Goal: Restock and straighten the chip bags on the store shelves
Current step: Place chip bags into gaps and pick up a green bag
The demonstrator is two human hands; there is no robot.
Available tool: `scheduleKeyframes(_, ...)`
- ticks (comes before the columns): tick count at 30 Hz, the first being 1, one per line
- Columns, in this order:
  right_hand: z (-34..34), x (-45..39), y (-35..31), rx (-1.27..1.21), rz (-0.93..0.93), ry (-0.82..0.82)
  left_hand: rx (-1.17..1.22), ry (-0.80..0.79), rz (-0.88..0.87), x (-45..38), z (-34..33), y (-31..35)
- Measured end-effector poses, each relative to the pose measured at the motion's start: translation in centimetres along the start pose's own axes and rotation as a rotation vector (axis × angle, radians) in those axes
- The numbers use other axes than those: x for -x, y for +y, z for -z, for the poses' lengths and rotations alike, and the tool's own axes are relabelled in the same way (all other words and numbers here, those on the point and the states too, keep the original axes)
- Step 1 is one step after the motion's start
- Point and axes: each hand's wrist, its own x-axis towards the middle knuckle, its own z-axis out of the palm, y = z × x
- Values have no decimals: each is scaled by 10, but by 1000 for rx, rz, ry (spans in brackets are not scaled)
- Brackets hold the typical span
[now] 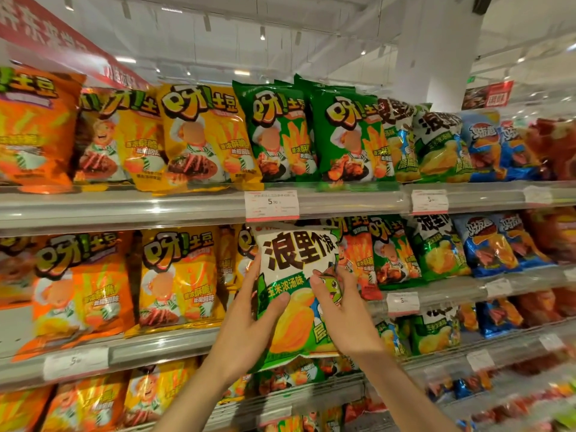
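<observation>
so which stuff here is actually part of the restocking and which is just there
Part of the job:
- white and green chip bag, held in front of the second shelf
- left hand and right hand gripping it
- matching white and green bags further right on that shelf

Just there:
- price tag
- red overhead sign
- white pillar

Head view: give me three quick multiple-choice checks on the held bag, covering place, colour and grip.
1. The white-and-green chip bag is in front of which shelf?
A. top
B. second from top
C. lowest

2. The two bags directly above the 5.90 price tag are:
A. green
B. blue
C. red

3. The held bag is gripped by:
A. left hand only
B. right hand only
C. both hands

Answers: 1 B, it covers second-shelf bags below the tag. 2 A, both green. 3 C, left hand and right hand pinch its sides.
</observation>
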Motion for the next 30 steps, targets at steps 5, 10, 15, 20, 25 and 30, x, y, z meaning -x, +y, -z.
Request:
scheduleKeyframes(5,4,-1,9,-22,-8,0,32,16,14,5,-4,-7)
scheduleKeyframes(10,32,-11,27,-41,24,2,41,42,-1,-1,-39,2)
scheduleKeyframes(15,79,-37,55,-36,64,1,40,83,13,-14,-92,14)
scheduleKeyframes(20,147,-73,91,-54,176,-43,28,148,-36,-34,-172,33)
scheduleKeyframes(25,213,-106,121,-58,212,-109,-1,171,-7,-55,-245,52)
scheduleKeyframes(30,246,-127,134,-49,235,-146,-35,236,51,-64,-282,69)
